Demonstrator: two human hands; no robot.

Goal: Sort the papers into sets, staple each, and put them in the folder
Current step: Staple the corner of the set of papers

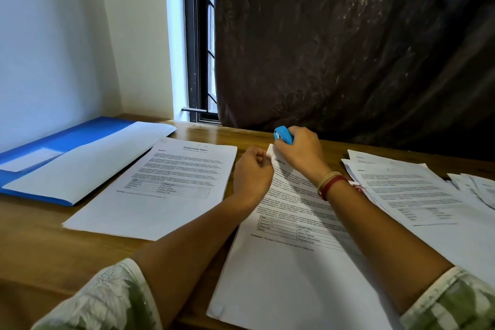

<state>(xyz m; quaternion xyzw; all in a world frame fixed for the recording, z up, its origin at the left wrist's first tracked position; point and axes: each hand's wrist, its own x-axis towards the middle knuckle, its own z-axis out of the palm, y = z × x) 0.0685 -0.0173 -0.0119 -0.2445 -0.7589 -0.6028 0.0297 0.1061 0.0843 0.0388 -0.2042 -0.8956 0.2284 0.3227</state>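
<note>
Count: one folder, one stapler, two hands, three lots of paper.
Folder (pixel 67 137): blue, lying flat, well to the left of your left fingers, far from them; its left edge is cut off by the frame.
Sheet (pixel 88 163): one white sheet lying across the folder and covering most of it.
Left set (pixel 160 196): a squared stack of printed pages, just left of your left fingers; you cannot count its pages.
Left hand (pixel 253 173): your fingers are curled tight and pinch the raised top corner of the middle set; the knuckles hide the fingertips.
Middle set (pixel 289 262): it lies under both your forearms and runs from your fingers to the near edge of the desk (pixel 40 236); page count unreadable.
Stapler (pixel 283 136): small and blue, gripped in your right fingers, just above the pinched corner; only its front end shows.
Right hand (pixel 300 154): wrapped around the stapler, with bangles (pixel 332 182) at the wrist.
Pile (pixel 417 196): loose, fanned sheets to the right of your right fingers, cut off at the frame edge; too overlapped to count.
</note>
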